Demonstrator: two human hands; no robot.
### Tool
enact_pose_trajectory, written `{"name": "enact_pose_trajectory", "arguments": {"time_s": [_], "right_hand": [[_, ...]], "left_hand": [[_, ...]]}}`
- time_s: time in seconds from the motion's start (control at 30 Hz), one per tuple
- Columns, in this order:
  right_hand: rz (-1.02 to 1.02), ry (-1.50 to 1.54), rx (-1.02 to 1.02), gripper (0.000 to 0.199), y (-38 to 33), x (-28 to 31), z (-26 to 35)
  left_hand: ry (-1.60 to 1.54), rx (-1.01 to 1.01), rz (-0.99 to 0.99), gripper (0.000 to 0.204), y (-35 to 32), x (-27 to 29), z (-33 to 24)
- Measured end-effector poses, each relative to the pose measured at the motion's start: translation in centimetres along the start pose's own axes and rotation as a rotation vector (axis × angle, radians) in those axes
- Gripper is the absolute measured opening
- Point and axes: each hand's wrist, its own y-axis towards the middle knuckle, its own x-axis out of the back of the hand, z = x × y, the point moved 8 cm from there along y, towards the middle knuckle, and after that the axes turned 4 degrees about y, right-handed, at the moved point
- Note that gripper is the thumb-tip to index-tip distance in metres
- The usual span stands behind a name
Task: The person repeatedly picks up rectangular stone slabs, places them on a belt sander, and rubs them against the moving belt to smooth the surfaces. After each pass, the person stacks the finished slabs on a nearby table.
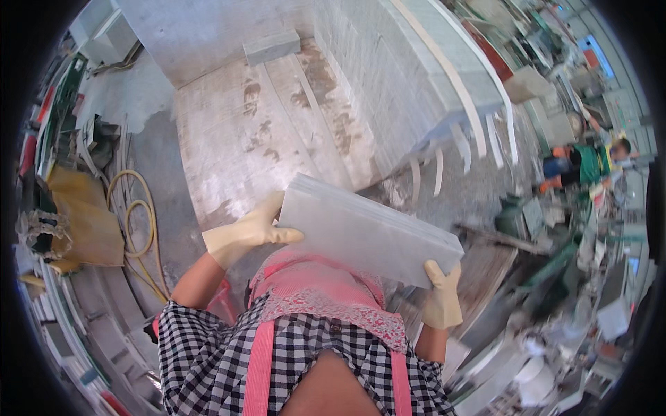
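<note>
A stack of pale grey stone slabs (pixel 361 232) is held up in front of my apron, tilted down toward the right. My left hand (pixel 258 225), in a cream rubber glove, grips its left end with the thumb over the near face. At the lower right end, my right hand (pixel 442 295) in a matching glove clasps the slabs, thumb on the face. The fingers behind the stack are hidden. Beyond it lies a stained, light board (pixel 222 139) with two pale strips running along it. A short grey stone block (pixel 272 47) rests at the board's far end.
A long stack of stone slabs (pixel 388 83) with hanging straps (pixel 463 147) stands to the right of the board. On the left floor lies a coiled yellow hose (pixel 142 222) beside a yellowish sheet (pixel 87 215). A person in green (pixel 590 164) is farther off right.
</note>
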Motion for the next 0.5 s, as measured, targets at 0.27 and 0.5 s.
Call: {"name": "enact_pose_trajectory", "arguments": {"time_s": [0.27, 0.5], "right_hand": [[0.132, -0.047, 0.138, 0.082, 23.2, 8.0, 14.3], [0.158, -0.064, 0.326, 0.090, 36.4, 5.5, 21.7]], "left_hand": [[0.173, -0.242, -0.268, 0.096, 16.4, -1.8, -13.9], [0.401, -0.251, -0.440, 0.093, 22.7, 4.4, -24.6]]}}
